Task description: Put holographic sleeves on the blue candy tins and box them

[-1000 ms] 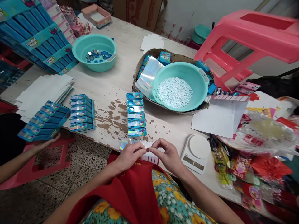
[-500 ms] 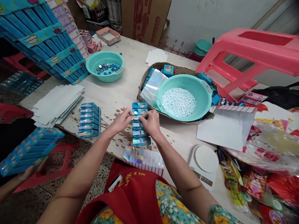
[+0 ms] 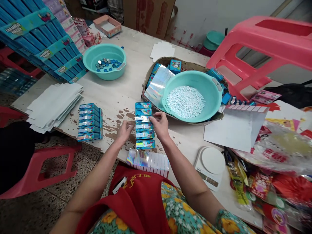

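Observation:
Several blue printed tins (image 3: 145,134) lie in a column, most with shiny clear stickers across them. The top two tins (image 3: 143,108) show a round hollow at the left end. My right hand (image 3: 160,126) touches the right end of the third tin (image 3: 142,119) with its thumb, the index finger held apart. Beside that tin's left end is my left hand (image 3: 125,131), fingers curled and pinched together; whatever they hold, if anything, is hidden. Below the column, a sheet of holographic sticker strips (image 3: 147,162) lies at the table edge.
A tray of blue tins (image 3: 89,123) and white card sheets (image 3: 55,105) stand left. Teal basins hold blue pieces (image 3: 104,75) and white tablets (image 3: 164,105), the latter on a carton (image 3: 146,86). A white scale (image 3: 198,165) sits right, near a pink stool (image 3: 243,42).
My hands have moved apart from over the third tin, left hand to its left side. A sticker now lies flatter there. The other person's hand and blue tray at left have gone from view.

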The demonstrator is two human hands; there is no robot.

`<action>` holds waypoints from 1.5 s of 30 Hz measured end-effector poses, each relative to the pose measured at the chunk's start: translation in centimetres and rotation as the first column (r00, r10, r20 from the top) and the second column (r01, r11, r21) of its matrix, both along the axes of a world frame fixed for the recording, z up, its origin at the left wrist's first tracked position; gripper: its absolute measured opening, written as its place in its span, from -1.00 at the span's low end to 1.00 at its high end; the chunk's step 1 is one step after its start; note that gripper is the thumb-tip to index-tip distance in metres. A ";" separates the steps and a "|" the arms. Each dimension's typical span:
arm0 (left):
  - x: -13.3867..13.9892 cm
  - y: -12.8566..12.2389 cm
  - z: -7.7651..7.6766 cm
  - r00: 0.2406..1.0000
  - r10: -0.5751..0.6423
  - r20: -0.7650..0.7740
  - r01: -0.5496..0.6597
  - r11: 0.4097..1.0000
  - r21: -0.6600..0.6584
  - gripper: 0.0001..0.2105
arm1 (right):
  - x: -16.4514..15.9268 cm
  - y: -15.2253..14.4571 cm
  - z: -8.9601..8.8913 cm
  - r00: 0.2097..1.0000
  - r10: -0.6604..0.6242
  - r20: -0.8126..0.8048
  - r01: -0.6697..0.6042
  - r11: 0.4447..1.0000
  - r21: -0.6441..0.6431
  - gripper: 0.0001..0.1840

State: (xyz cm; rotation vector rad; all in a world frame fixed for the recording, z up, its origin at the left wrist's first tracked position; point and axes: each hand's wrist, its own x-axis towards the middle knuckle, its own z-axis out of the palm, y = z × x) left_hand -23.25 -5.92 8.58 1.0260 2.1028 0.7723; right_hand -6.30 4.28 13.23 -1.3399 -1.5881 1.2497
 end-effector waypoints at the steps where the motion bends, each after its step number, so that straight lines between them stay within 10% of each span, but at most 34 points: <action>1: 0.2 -1.2 -0.4 0.996 -0.012 -0.090 0.007 0.998 -0.055 -0.81 | 1.2 -0.8 -0.4 0.999 -0.032 -0.029 0.031 0.999 -0.008 -0.75; 6: 4.5 -6.8 -2.8 0.841 -0.457 -0.290 0.402 0.886 -0.229 -0.77 | 7.8 -7.2 -5.0 0.968 0.074 0.241 -0.065 0.997 -0.046 -0.81; 11: 8.7 -7.7 -4.0 0.675 -0.660 -0.331 0.569 0.751 -0.336 -0.71 | 8.7 -11.7 -9.2 0.686 0.420 0.595 -0.432 0.892 -0.132 -0.81; 21: 8.3 -7.7 -4.3 0.690 -0.660 -0.297 0.558 0.747 -0.363 -0.63 | 7.8 -12.6 -9.9 0.480 0.503 0.718 -0.488 0.834 -0.258 -0.66; 32: 7.8 -7.3 -4.1 0.751 -0.640 -0.165 0.558 0.748 -0.360 -0.76 | 7.7 -13.3 -9.8 0.663 0.476 0.579 -0.536 0.841 -0.078 -0.59; 45: 7.6 -6.5 -4.4 0.816 -0.559 -0.149 0.459 0.782 -0.421 -0.71 | 8.3 -14.1 -9.1 0.482 0.534 0.694 -0.766 0.642 0.039 -0.64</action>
